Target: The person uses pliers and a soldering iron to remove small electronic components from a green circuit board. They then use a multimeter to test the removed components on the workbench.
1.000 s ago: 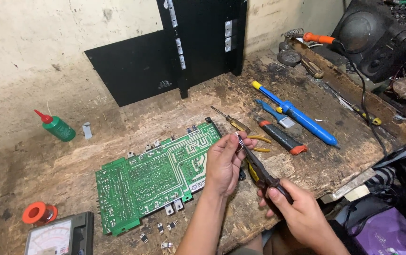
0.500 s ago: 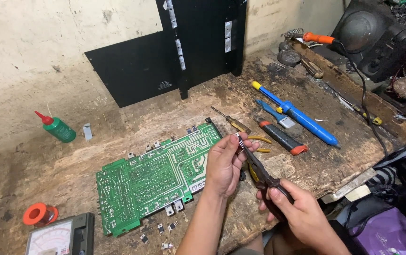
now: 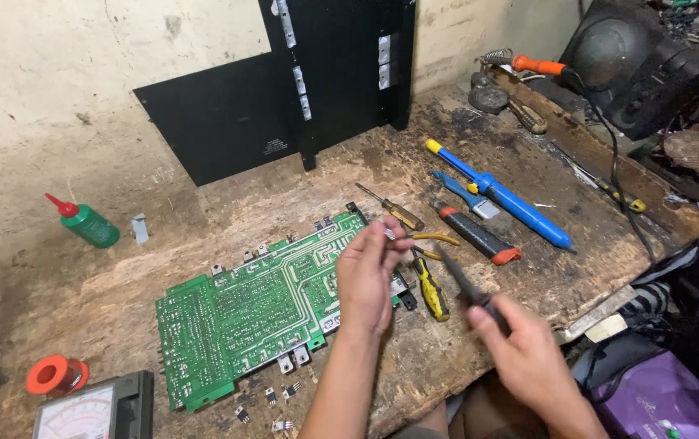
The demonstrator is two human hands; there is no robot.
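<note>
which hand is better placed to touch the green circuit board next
Left. The left hand hovers right over the green circuit board, pinching a small part; the right hand is off to the side gripping a dark tool.

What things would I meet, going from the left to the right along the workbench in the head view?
Orange solder spool → green squeeze bottle with red cap → green circuit board → left hand → yellow-handled pliers → right hand, gripping a dark tool → blue desoldering pump.
</note>
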